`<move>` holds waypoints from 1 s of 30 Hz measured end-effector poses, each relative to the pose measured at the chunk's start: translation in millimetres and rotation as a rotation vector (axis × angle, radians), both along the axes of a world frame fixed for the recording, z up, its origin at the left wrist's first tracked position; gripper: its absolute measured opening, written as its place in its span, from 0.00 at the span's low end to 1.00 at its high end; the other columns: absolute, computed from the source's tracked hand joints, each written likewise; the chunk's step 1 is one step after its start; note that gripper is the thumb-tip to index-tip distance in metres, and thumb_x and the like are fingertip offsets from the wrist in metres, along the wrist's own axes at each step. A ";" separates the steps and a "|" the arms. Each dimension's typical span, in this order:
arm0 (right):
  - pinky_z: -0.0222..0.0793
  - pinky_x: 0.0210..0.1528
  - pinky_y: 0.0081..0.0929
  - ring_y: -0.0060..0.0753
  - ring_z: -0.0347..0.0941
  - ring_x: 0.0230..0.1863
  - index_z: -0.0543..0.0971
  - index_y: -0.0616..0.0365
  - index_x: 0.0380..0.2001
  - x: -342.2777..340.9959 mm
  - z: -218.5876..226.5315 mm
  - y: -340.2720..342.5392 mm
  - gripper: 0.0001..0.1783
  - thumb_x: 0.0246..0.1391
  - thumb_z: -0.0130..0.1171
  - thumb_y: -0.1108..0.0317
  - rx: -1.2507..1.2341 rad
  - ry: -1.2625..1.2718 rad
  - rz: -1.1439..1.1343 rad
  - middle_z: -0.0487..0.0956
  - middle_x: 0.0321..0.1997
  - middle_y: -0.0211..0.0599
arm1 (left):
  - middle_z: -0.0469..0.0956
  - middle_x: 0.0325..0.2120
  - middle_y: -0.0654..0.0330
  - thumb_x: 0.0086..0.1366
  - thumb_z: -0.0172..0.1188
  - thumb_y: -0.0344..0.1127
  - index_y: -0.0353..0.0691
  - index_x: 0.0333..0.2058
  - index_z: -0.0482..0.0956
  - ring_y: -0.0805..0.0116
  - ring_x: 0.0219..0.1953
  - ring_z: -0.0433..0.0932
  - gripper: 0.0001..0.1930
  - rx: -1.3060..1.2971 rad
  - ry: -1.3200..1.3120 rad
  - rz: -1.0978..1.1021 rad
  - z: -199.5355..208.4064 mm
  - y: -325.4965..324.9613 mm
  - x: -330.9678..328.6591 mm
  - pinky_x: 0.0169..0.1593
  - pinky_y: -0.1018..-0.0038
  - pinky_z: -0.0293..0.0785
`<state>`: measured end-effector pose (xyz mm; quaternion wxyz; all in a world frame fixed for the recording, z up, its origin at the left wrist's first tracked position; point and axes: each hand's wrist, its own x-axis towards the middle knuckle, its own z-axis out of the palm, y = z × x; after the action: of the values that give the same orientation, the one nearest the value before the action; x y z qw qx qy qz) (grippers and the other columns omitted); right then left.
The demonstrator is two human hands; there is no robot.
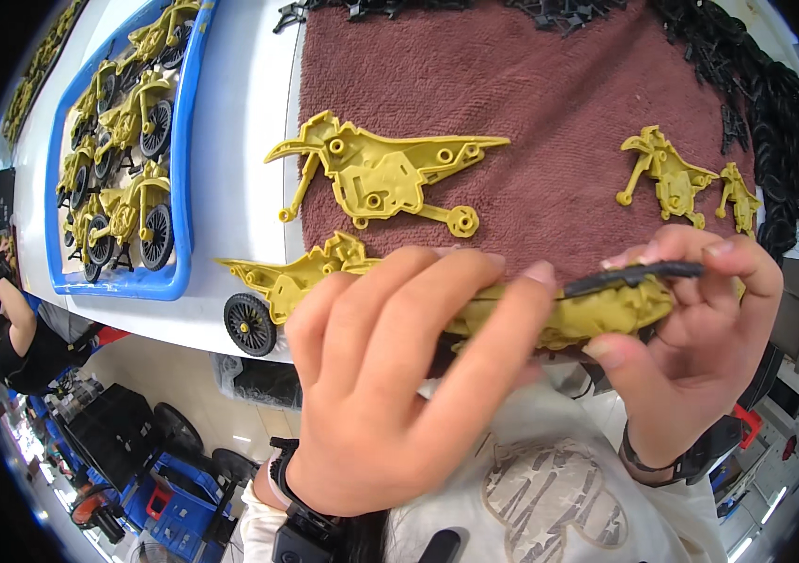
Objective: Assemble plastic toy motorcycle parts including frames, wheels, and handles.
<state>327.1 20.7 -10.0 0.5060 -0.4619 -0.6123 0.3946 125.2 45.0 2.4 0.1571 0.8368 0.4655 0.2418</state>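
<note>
Left hand (390,375), seen from its back at the centre of the head view, wraps its fingers (456,310) over the near end of a yellow plastic motorcycle body (597,314) held above the front edge of the worktop (240,122). Right hand (700,328) pinches the other end of the same body, thumb below and fingertips (644,253) above, pressing a black plastic strip (634,275) along its upper edge. Both hands are thus closed on the piece, which lies roughly level between them.

Behind the hands a dark red towel (531,84) covers the worktop. On it lie a yellow frame half (381,174) at centre and two smaller-looking yellow frame pieces (672,178) to the right. A partly built yellow frame with one black wheel (249,324) lies at the towel's near left corner, just beside the left hand. Black plastic parts (775,122) are heaped along the far and right edges of the towel. At left, well apart, a blue-rimmed tray (179,188) holds several finished yellow toy motorcycles (132,211).
</note>
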 end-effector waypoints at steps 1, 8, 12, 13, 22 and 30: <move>0.70 0.54 0.32 0.34 0.70 0.49 0.57 0.59 0.58 2.4 -2.3 2.0 0.44 0.39 0.70 0.82 0.051 0.070 0.019 0.67 0.51 0.48 | 0.79 0.40 0.57 0.47 0.70 0.46 0.37 0.46 0.79 0.59 0.42 0.76 0.27 -0.061 -0.057 -0.002 3.0 1.4 -1.0 0.48 0.65 0.65; 0.73 0.50 0.27 0.35 0.74 0.46 0.64 0.67 0.56 16.5 12.7 17.0 0.39 0.43 0.73 0.69 0.015 -0.100 0.129 0.73 0.49 0.52 | 0.79 0.40 0.49 0.53 0.71 0.41 0.32 0.43 0.76 0.60 0.39 0.78 0.24 -0.120 -0.305 -0.103 4.8 12.4 -7.1 0.44 0.69 0.69; 0.72 0.47 0.28 0.38 0.75 0.45 0.73 0.69 0.48 17.8 13.8 16.9 0.38 0.38 0.75 0.54 0.037 -0.115 0.091 0.79 0.42 0.51 | 0.78 0.41 0.46 0.53 0.72 0.37 0.28 0.46 0.72 0.58 0.41 0.79 0.27 -0.220 -0.478 -0.113 1.5 11.7 -3.2 0.47 0.70 0.73; 0.72 0.47 0.29 0.40 0.75 0.47 0.73 0.68 0.48 19.3 14.0 17.5 0.41 0.36 0.75 0.51 0.122 -0.105 0.113 0.80 0.41 0.51 | 0.78 0.41 0.46 0.53 0.72 0.37 0.28 0.46 0.72 0.58 0.41 0.79 0.27 -0.213 -0.478 -0.118 -0.1 10.4 -3.2 0.47 0.70 0.73; 0.71 0.41 0.25 0.34 0.77 0.41 0.77 0.65 0.39 16.3 17.3 16.3 0.33 0.35 0.74 0.50 0.020 -0.114 0.056 0.82 0.37 0.47 | 0.83 0.37 0.50 0.49 0.74 0.30 0.28 0.41 0.77 0.65 0.35 0.79 0.22 -0.363 -0.959 -0.085 -17.3 6.8 7.1 0.40 0.72 0.72; 0.70 0.40 0.23 0.31 0.76 0.38 0.76 0.62 0.39 15.0 27.9 10.6 0.32 0.37 0.74 0.50 -0.014 -0.180 0.066 0.80 0.37 0.43 | 0.81 0.31 0.51 0.53 0.72 0.42 0.30 0.38 0.75 0.69 0.32 0.73 0.22 -0.412 -0.937 -0.042 -7.5 9.0 11.3 0.37 0.74 0.67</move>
<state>342.1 31.2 17.9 0.4322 -0.4788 -0.6675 0.3722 136.4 54.0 -5.1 0.5154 0.5994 0.3661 0.4909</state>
